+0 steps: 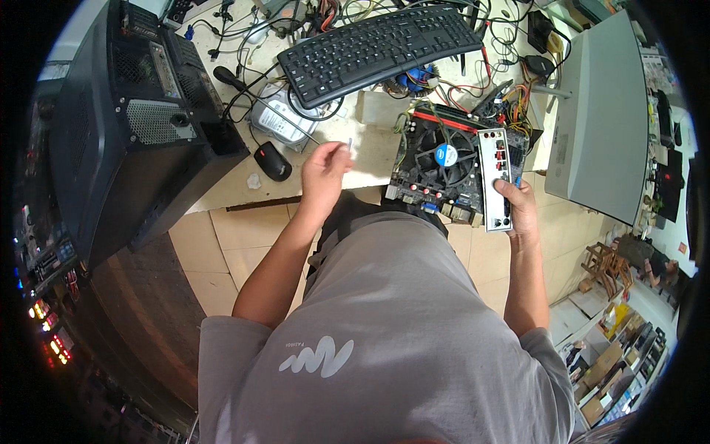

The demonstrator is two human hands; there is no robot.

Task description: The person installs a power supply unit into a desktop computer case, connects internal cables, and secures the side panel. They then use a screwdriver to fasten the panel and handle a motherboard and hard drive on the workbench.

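My right hand (520,207) grips the lower part of a silver I/O shield (494,159), its thumb on the plate's face. The shield stands over the right side of a motherboard (407,177) with a black CPU cooler fan (444,157). That board lies at the table's front edge, its ports facing me. Left of it, my left hand (325,174) hovers with curled, slightly blurred fingers; a small pale sliver shows at the fingertips, too small to name. Just beyond that hand is the shaft end of a long black-handled screwdriver (270,109), which lies across a hard drive (283,118).
A black mouse (273,161) sits near the front edge. Behind are a black keyboard (377,55), tangled cables (510,44) and a blue coiled part (416,78). A black computer case (140,126) stands left, a monitor (599,122) right. Another person (651,259) is far right.
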